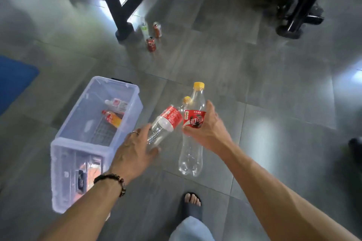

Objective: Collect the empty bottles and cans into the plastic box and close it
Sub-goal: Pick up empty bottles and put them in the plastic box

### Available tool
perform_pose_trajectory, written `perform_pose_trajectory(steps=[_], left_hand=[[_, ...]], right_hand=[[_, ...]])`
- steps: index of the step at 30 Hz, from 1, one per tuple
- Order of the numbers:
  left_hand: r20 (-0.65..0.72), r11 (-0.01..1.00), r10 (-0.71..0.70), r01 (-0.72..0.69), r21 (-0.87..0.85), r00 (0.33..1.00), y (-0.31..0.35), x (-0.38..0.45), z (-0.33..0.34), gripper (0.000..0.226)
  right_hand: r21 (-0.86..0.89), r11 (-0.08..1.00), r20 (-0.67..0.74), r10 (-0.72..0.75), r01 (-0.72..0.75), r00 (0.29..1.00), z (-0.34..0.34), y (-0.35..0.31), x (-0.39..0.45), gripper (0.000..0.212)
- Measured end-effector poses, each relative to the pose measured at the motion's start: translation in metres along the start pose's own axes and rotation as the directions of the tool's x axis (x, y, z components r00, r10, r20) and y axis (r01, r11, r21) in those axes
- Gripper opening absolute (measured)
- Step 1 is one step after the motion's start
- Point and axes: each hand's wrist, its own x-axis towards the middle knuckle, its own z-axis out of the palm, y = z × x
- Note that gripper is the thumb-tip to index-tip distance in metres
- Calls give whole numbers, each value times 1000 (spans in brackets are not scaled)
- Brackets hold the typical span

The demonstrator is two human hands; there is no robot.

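My right hand (205,131) grips an upright clear cola bottle (191,154) with a yellow cap at its red label. My left hand (135,150) holds the base of a second clear cola bottle (166,123), tilted with its yellow cap toward the first. Both bottles hang above the floor just right of the open translucent plastic box (78,143). Inside the box lie a white-labelled bottle (116,103) and an orange bottle (111,118). Farther off on the floor stand a red can (150,44), another can (157,29) and a green-labelled bottle (144,29).
A dark table leg (119,19) stands beside the far cans. Black wheeled equipment (297,6) fills the upper right. A blue mat (13,82) lies at the left. My sandalled foot (193,203) is on the grey tiles below the bottles.
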Motion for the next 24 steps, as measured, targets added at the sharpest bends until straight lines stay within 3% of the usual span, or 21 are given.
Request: perform_pose_trajectory(steps=[7,15,19,24], left_hand=[[-14,971,-207,204,-124,978,-95,54,-29,63],[-39,875,-430,405,-266,902,-232,125,-46,57],[-14,804,-545,517,-295,838,-300,162,-20,64],[-32,711,-665,620,-332,746,-362,203,27,63]], right_hand=[[-114,993,134,7,9,991,76,-68,103,105],[-134,985,306,-65,110,950,226,-137,212,90],[-142,983,399,-52,118,916,316,-138,262,105],[-195,973,460,-21,124,888,403,-108,320,86]])
